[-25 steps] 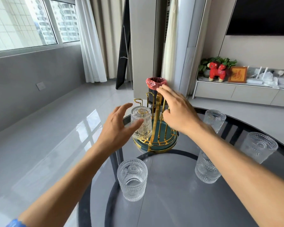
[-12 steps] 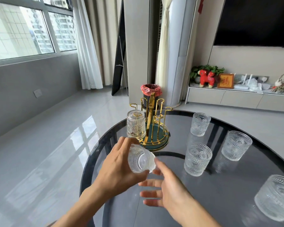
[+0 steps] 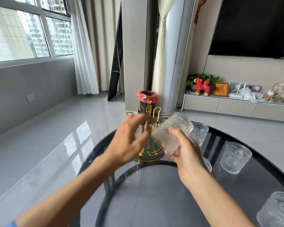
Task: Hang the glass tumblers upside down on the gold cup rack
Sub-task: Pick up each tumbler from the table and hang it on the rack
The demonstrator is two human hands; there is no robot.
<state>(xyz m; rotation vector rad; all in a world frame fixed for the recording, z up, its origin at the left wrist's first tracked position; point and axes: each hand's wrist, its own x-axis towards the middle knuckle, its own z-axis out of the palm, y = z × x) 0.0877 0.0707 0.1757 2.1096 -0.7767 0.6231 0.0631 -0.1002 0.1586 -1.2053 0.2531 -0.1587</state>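
My right hand (image 3: 185, 154) holds a ribbed glass tumbler (image 3: 172, 133), tilted with its base up and to the right, just in front of the gold cup rack (image 3: 150, 154). My left hand (image 3: 129, 141) hovers blurred beside it with fingers spread and nothing in them. It covers most of a tumbler (image 3: 138, 132) hung upside down on the rack's left side. Gold hooks (image 3: 156, 110) rise above both hands. Other tumblers stand upright on the dark glass table (image 3: 154, 194): one behind my right hand (image 3: 199, 133), one at right (image 3: 234, 158), one at the lower right corner (image 3: 279, 210).
A bin with a red liner (image 3: 147, 99) stands on the floor behind the rack. Another tumbler (image 3: 207, 164) peeks out behind my right wrist. The table's round edge curves close on the left. A low cabinet with ornaments (image 3: 236, 104) lines the right wall.
The tumbler has passed from my left hand to my right and has risen toward the rack, turned base-up. My left hand has let go and moved up to the rack's left side.
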